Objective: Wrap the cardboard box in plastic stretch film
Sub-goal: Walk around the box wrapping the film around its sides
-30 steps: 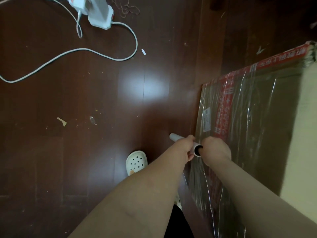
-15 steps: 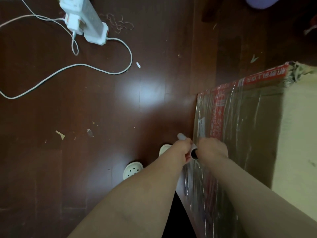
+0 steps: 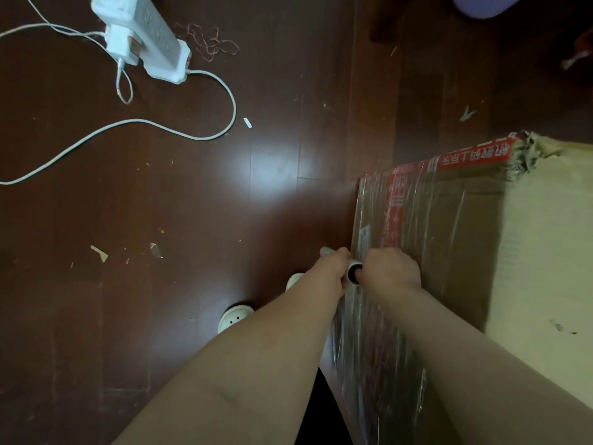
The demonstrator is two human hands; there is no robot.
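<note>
The cardboard box (image 3: 465, 239) stood on the dark wooden floor (image 3: 192, 284) at the right of the scene. Its pale top face lay at the far right and its brown side face turned left towards the hands. The box was closed, so what it held could not be seen. Red printed tape (image 3: 475, 154) ran along its far upper edge, whose corner was torn and ragged. Clear stretch film (image 3: 426, 252) lay in wrinkled sheets over the side face, and more of it hung slack by the near lower edge.

Both hands met at the film roll (image 3: 353, 273), a white tube held just beside the box's left edge. The left hand (image 3: 332, 271) had its fingers curled round the tube's middle, so that only its far tip and open near end showed. The right hand (image 3: 393, 271) was closed into a fist at that open end and touched it; how exactly its fingers gripped could not be told.

Two pale slippers (image 3: 232, 319) showed on the floor under the left forearm. At the far left lay a white power strip (image 3: 150, 36) with its cable (image 3: 144, 125) looping across the boards, a tangle of thread (image 3: 208, 43) beside it, and small scraps were scattered about.
</note>
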